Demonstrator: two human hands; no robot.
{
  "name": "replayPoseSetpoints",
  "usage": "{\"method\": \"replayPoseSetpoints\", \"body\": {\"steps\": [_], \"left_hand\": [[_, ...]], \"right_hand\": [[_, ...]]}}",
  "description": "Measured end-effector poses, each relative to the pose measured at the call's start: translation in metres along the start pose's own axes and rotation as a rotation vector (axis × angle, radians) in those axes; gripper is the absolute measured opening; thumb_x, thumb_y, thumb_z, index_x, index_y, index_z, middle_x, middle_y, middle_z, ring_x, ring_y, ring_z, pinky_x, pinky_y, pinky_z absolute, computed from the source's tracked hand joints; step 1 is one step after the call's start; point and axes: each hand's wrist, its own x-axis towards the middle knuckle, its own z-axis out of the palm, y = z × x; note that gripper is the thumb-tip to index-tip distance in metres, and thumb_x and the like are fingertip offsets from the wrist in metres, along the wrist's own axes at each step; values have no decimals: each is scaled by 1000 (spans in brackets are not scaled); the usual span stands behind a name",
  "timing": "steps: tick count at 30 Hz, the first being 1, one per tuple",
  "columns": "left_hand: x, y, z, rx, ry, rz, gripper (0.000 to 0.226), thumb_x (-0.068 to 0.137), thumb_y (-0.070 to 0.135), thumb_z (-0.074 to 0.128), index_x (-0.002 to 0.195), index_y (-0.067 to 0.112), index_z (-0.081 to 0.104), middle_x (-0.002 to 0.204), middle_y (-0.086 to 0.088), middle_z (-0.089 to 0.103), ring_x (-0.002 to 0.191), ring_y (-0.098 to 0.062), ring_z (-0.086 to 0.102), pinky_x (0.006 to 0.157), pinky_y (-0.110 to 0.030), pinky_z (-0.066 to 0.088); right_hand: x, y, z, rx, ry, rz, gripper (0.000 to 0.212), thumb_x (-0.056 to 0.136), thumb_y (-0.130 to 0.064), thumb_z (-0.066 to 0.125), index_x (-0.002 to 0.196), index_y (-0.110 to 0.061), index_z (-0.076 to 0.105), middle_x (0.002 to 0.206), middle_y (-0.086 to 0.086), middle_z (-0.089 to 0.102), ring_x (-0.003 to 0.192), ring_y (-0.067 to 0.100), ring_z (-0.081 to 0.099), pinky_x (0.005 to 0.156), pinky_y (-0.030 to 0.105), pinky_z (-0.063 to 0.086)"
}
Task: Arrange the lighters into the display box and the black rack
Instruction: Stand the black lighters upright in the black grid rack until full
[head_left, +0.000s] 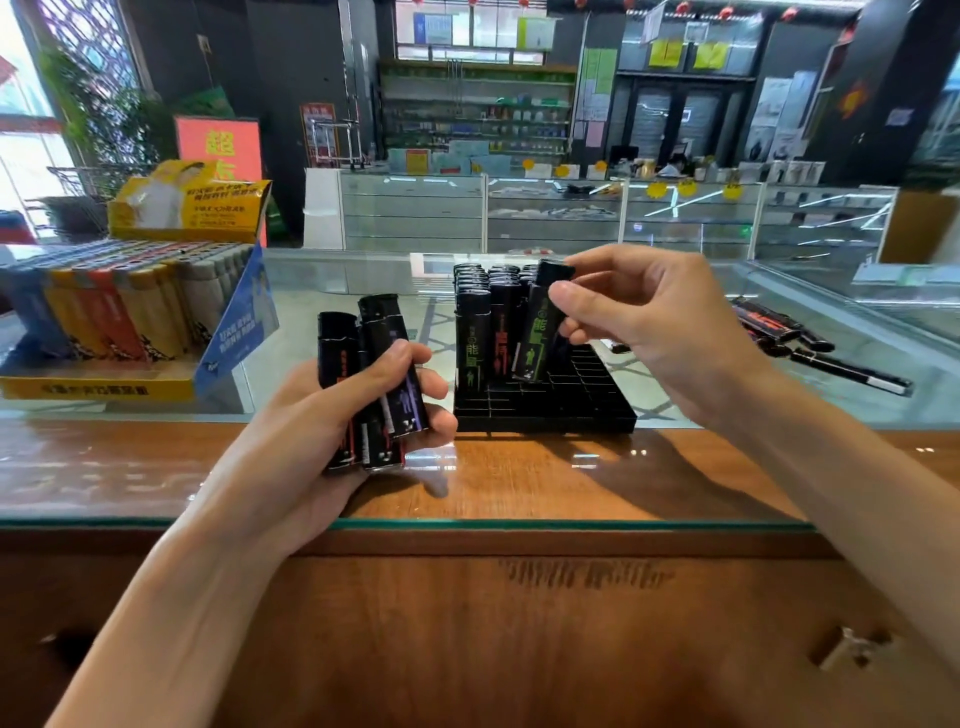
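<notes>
The black rack (561, 405) sits on the glass counter at centre, its back rows filled with upright black lighters (480, 312) and its front slots bare. My right hand (649, 322) pinches one black lighter with green print (540, 332), tilted, its base over a rack slot beside the standing ones. My left hand (358, 415) grips a bundle of black lighters (371, 379) to the left of the rack. The yellow and blue display box (104, 384) stands at the left, packed with coloured lighters (124, 312).
More black lighters (784, 332) lie loose on the glass at the right. A wooden counter edge (467, 597) runs along the front under the glass top. Glass showcases (571, 213) and shop shelves fill the background.
</notes>
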Motion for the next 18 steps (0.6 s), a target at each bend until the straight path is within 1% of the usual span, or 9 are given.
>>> {"method": "replayPoseSetpoints", "body": {"steps": [2, 5, 7, 10, 14, 16, 18], "left_hand": [[-1, 1, 1, -6, 9, 7, 21, 82, 22, 59, 95, 6, 63, 78, -10, 64, 67, -26, 65, 55, -39, 54], [-3, 1, 1, -19, 14, 22, 20, 82, 21, 58, 93, 6, 64, 76, -9, 64, 64, -25, 65, 53, -37, 55], [-3, 1, 1, -29, 15, 29, 19, 81, 22, 59, 91, 7, 64, 74, -9, 63, 63, -24, 64, 52, -38, 55], [-2, 0, 0, -38, 25, 44, 18, 80, 22, 60, 90, 8, 64, 73, -8, 63, 61, -23, 64, 50, -37, 55], [-2, 0, -1, -57, 40, 56, 18, 79, 23, 61, 89, 9, 65, 72, -6, 62, 60, -21, 63, 49, -35, 54], [-2, 1, -1, -59, 45, 54, 20, 79, 23, 61, 92, 8, 63, 72, -6, 62, 60, -20, 63, 48, -34, 54], [-2, 1, 0, -56, 49, 53, 22, 79, 23, 61, 94, 7, 61, 71, -6, 63, 60, -20, 63, 47, -33, 54]], "right_hand": [[1, -1, 9, 38, -42, -5, 15, 78, -10, 69, 93, -9, 67, 72, 0, 70, 62, 13, 64, 67, 24, 56], [1, -3, 16, 64, -92, -19, 23, 71, -20, 70, 92, -11, 67, 72, -2, 71, 65, 13, 65, 69, 24, 56], [1, -2, 18, 57, -108, -28, 26, 69, -22, 69, 93, -11, 68, 73, -2, 71, 67, 13, 66, 68, 23, 55], [1, -1, 21, 28, -102, -40, 27, 71, -21, 69, 95, -10, 68, 75, -1, 71, 68, 13, 67, 68, 22, 54], [3, -2, 26, -84, -77, -101, 15, 78, -12, 71, 92, -12, 69, 76, 1, 70, 68, 10, 66, 68, 19, 53], [4, -1, 28, -149, -68, -137, 13, 79, -11, 72, 90, -16, 70, 76, 0, 70, 67, 8, 66, 68, 19, 53], [5, 0, 31, -210, -53, -168, 15, 78, -12, 74, 86, -24, 69, 75, -6, 71, 68, 7, 66, 71, 20, 55]]}}
